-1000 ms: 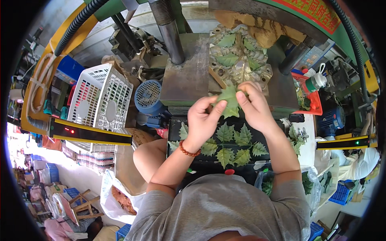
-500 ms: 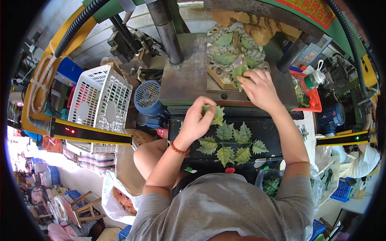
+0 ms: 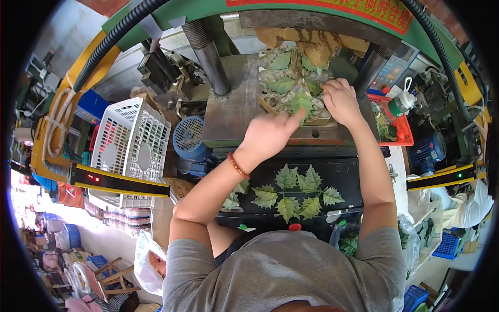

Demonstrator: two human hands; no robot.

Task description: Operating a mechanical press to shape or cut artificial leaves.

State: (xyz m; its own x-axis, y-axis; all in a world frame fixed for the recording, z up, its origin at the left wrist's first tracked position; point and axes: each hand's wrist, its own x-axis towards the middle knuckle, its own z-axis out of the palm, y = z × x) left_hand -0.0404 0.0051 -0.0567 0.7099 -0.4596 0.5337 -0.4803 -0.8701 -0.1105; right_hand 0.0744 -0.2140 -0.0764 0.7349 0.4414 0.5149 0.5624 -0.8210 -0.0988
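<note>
A patterned metal mould (image 3: 267, 99) lies on the press's steel bed, with several green fabric-like leaves, such as one leaf (image 3: 280, 85), spread over it. My left hand (image 3: 267, 136), slightly blurred and wearing a beaded bracelet, reaches to the mould's front. Its fingers look closed at the lower edge of the front leaf (image 3: 301, 103). My right hand (image 3: 341, 101) rests at the mould's right edge, fingers stretched over it, with nothing visible in them. A spray of several leaves (image 3: 287, 208) lies on the black surface before me; part of another (image 3: 231, 202) shows below my left forearm.
Steel columns (image 3: 210, 62) flank the mould under the press. Left stand a white plastic basket (image 3: 145, 151) and a blue motor (image 3: 188, 138). A red tray (image 3: 400, 132) with a bottle is at the right. Yellow-black bars (image 3: 122, 181) sit either side; a red button (image 3: 294, 227) is close to my body.
My left hand moved forward and right, from above the black surface to the front leaf on the mould. My right hand let go of that leaf and shifted to the mould's right edge.
</note>
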